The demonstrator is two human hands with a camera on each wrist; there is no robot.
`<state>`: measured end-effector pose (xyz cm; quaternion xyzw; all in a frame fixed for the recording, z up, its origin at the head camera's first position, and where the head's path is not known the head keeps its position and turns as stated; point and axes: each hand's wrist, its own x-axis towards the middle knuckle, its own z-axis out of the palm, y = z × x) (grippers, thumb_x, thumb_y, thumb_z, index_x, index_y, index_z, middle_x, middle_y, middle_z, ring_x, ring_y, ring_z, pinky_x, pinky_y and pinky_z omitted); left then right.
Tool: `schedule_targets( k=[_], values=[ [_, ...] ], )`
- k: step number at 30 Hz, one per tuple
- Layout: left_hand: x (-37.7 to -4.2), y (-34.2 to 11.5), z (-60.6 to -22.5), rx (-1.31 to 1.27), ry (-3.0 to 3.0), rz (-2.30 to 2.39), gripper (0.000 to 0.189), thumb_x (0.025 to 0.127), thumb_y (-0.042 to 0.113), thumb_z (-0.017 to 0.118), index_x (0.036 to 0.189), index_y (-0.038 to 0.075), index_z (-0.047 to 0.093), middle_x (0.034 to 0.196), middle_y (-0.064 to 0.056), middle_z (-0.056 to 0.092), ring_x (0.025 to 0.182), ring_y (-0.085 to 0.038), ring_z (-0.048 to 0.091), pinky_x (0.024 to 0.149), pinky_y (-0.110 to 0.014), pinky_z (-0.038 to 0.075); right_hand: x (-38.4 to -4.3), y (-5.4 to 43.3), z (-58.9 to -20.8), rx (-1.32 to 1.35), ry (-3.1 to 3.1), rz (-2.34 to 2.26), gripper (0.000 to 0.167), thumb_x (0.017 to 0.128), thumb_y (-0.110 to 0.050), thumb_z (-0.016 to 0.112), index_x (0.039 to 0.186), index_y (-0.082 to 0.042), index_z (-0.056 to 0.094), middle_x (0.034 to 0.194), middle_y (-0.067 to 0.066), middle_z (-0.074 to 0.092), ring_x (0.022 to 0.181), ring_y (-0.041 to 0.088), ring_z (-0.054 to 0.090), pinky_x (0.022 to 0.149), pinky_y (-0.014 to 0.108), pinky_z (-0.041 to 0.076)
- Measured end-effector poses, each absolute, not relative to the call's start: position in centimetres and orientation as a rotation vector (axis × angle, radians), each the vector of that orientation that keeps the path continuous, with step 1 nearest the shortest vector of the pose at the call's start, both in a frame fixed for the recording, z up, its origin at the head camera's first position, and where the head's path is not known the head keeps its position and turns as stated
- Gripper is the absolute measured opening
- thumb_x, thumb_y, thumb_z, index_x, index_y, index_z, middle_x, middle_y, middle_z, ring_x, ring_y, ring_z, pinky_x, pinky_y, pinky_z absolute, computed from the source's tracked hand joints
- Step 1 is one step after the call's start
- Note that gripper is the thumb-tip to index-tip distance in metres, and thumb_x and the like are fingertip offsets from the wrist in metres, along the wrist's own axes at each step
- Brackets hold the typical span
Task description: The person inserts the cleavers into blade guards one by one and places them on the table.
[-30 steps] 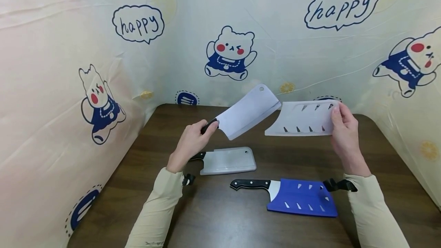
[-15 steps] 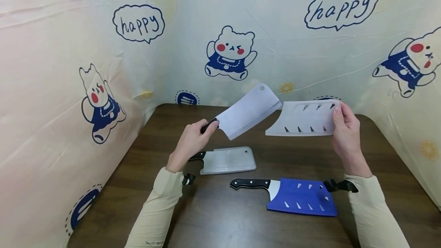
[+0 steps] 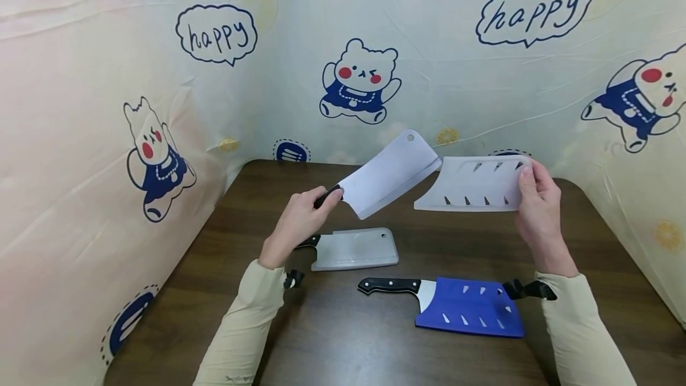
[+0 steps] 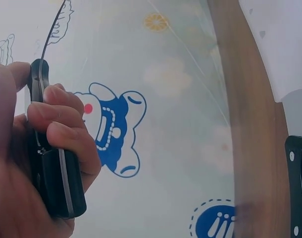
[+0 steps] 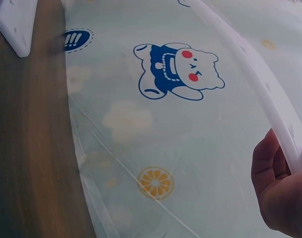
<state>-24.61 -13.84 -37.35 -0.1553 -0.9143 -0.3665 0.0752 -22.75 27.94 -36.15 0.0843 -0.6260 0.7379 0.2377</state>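
My left hand (image 3: 300, 216) grips the black handle of a cleaver (image 3: 390, 174), raised above the table with its blade slanting up to the right. In the left wrist view, fingers (image 4: 67, 116) curl round that handle (image 4: 59, 173), and the blade appears edge-on as a thin line. My right hand (image 3: 540, 213) pinches the right end of a white slotted blade sheath (image 3: 471, 186), held about level. The blade's far corner meets the sheath's upper left corner in the head view; whether they touch I cannot tell. The right wrist view has the sheath (image 5: 260, 74) edge-on.
On the brown table (image 3: 321, 326) lies a cleaver in a white sheath (image 3: 356, 250), its handle partly behind my left hand. Nearer and to the right is a cleaver in a blue slotted sheath (image 3: 468, 308), handle pointing left. A printed curtain (image 3: 429, 88) surrounds the table.
The bare cleaver and the white sheath have shifted very slightly to the right. Both hands keep the same hold, and the cleavers on the table stay where they were.
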Motion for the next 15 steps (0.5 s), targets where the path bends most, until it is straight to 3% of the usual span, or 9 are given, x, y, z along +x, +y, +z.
schedule_targets(
  k=[15],
  values=[
    [-24.0,-12.5,-37.6,-0.634,-2.815,-1.031,0.048,0.098,0.060,0.043,0.084,0.017,0.059,0.056,0.002,0.041,0.047,-0.016,0.042,0.046,-0.028,0.032,-22.9,26.7,-36.5,0.268,-1.777,1.935,0.037,0.103,-0.024,0.047,0.134,-0.003,0.053,0.115,0.003,0.061,0.103,0.015,0.061,0.081,0.019,0.054]
  ],
)
